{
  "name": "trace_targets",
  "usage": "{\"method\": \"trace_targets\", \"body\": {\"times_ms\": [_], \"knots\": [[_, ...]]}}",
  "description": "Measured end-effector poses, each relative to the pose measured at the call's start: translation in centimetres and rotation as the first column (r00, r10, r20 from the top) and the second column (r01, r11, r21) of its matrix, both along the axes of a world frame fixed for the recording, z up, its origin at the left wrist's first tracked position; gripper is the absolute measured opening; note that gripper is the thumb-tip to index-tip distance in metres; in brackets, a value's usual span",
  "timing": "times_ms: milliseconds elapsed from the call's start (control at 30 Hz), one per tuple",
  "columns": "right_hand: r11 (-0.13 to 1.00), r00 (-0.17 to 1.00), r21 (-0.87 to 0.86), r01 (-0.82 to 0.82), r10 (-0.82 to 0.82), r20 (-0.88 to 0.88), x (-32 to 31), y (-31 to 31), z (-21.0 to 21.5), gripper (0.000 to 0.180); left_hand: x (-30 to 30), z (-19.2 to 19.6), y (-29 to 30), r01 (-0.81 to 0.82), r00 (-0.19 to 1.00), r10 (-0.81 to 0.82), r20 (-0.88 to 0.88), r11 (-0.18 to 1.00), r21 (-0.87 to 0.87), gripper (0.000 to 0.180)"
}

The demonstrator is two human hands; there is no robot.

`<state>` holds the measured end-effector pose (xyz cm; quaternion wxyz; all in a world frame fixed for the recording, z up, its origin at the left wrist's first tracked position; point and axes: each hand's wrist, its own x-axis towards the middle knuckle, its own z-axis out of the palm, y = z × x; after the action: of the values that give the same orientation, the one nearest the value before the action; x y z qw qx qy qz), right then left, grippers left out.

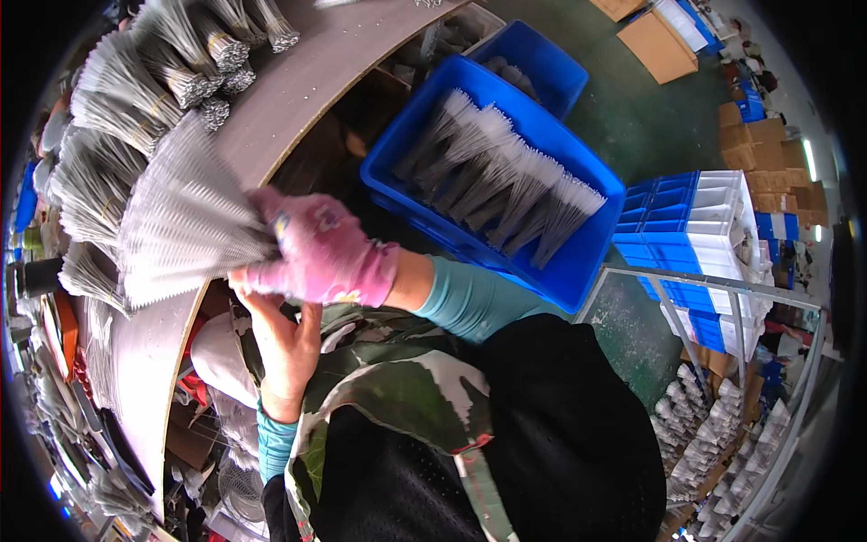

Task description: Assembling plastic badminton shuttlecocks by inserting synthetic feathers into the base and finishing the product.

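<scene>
A fanned bundle of thin wire brushes with pale bristles spreads to the left, smeared by motion. My right hand, in a pink flowered glove, is closed round its narrow wire end. Just below the glove is my bare left hand. Its thumb and fingers are apart, and the fingertips reach up to the lower edge of the wires, partly hidden by the glove. Several tied bundles of similar brushes lie on the curved table beyond and left of my hands.
Right of the table stands a blue bin with rows of brushes inside, a second blue bin behind it. Farther right are stacked blue and white crates, a metal frame and more brush bundles. An open cardboard box lies on the floor.
</scene>
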<state>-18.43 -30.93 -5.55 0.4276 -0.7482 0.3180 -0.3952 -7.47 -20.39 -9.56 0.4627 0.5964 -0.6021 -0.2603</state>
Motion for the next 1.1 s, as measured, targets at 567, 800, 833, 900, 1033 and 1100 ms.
{"method": "trace_targets", "body": {"times_ms": [567, 800, 833, 900, 1033, 1100], "knots": [[0.381, 0.412, 0.521, 0.764, -0.909, 0.061, -28.5, -10.9, -15.8, 0.042, 3.8, -4.3, -1.4, -0.082, 0.994, 0.03, 0.104, 0.833, 0.547, 0.051], [0.526, 0.623, 0.445, 0.725, -0.776, -0.098, -27.7, -11.2, -18.9, 0.041, 3.0, -4.5, -2.5, -0.064, 0.979, -0.058, 0.197, 0.824, 0.563, 0.043], [0.528, 0.622, 0.391, 0.754, -0.765, -0.166, -28.1, -11.5, -20.0, 0.044, 2.8, -4.4, -2.8, -0.073, 0.978, -0.059, 0.202, 0.806, 0.587, 0.043], [0.492, 0.589, 0.375, 0.785, -0.781, -0.208, -28.2, -12.1, -21.6, 0.049, 2.4, -4.6, -3.3, -0.079, 0.975, -0.063, 0.211, 0.795, 0.601, 0.044], [0.266, 0.382, 0.397, 0.879, -0.889, -0.251, -27.4, -14.1, -23.8, 0.054, 2.3, -4.4, -3.9, -0.118, 0.978, -0.025, 0.209, 0.758, 0.641, 0.045], [0.131, 0.281, 0.347, 0.929, -0.86, -0.426, -26.9, -14.9, -26.5, 0.063, 3.2, -4.0, -3.1, -0.161, 0.976, 0.022, 0.215, 0.74, 0.653, 0.044]]}}
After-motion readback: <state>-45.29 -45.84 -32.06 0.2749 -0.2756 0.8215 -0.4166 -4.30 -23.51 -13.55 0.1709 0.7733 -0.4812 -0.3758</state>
